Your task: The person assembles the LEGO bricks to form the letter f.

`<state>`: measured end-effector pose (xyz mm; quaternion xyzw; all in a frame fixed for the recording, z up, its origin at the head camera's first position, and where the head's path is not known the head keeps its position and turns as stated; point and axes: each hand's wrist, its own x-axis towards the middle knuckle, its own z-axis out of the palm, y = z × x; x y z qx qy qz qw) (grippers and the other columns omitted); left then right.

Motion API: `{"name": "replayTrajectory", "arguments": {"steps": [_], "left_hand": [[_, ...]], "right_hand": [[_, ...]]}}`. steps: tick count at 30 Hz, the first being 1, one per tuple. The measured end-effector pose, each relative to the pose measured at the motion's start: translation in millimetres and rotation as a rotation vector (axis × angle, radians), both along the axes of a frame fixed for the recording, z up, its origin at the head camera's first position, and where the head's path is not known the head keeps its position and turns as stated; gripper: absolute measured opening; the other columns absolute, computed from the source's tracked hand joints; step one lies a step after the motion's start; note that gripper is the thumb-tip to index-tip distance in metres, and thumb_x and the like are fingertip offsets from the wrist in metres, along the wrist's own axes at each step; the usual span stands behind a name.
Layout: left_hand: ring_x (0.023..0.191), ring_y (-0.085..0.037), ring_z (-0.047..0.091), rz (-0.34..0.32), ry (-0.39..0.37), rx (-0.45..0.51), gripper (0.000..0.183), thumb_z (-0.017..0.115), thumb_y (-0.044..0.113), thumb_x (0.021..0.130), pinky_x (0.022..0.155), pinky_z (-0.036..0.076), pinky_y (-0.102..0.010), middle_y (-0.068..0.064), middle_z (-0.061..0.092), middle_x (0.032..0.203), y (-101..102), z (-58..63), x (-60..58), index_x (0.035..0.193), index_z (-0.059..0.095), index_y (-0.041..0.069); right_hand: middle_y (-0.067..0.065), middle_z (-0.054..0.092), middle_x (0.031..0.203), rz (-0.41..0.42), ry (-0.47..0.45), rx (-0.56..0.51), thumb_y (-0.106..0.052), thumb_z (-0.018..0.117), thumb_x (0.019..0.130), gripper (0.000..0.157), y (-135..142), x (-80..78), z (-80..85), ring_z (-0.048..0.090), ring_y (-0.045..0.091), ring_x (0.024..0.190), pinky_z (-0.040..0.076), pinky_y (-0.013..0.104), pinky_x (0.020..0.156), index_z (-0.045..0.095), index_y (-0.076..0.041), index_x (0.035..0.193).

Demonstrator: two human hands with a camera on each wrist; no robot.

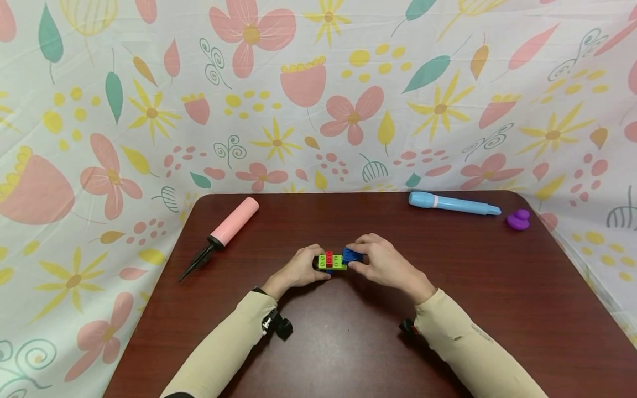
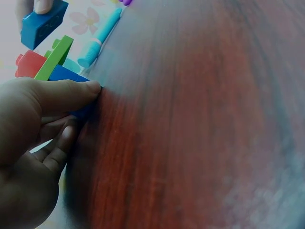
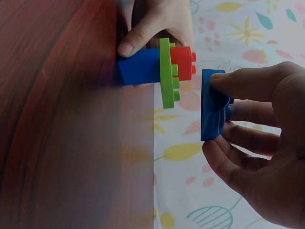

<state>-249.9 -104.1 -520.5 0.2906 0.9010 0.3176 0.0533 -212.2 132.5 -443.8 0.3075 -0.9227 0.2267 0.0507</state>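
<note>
My left hand pinches a blue brick at the bottom of a small stack of toy building bricks. A light green studded plate sits on that brick, and a red brick stands on part of the plate. Between thumb and fingers, my right hand holds another blue brick, with curved sides and studs. It hovers over the bare studs at the plate's right end; both wrist views show a gap between them. The left fingers partly hide the lower blue brick.
A pink hand pump with a black end lies at the table's left. At the back right are a light blue tube-shaped pump and a small purple toy. A flower-print cloth hangs behind the brown table.
</note>
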Motion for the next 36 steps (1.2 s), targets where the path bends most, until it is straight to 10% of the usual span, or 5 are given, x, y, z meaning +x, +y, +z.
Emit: {"name": "replayTrajectory", "arguments": {"steps": [36], "left_hand": [[0.083, -0.011, 0.058, -0.022, 0.005, 0.006, 0.036, 0.085, 0.024, 0.076, 0.075, 0.05, -0.024, 0.002, 0.06, 0.096, -1.8, 0.0, -1.2, 0.104, 0.067, 0.01]], "right_hand": [[0.009, 0.065, 0.109, 0.101, 0.031, -0.007, -0.022, 0.075, 0.084, 0.037, -31.8, -13.7, -2.7, 0.056, 0.021, 0.098, 0.052, 0.033, 0.074, 0.071, -0.006, 0.116]]}}
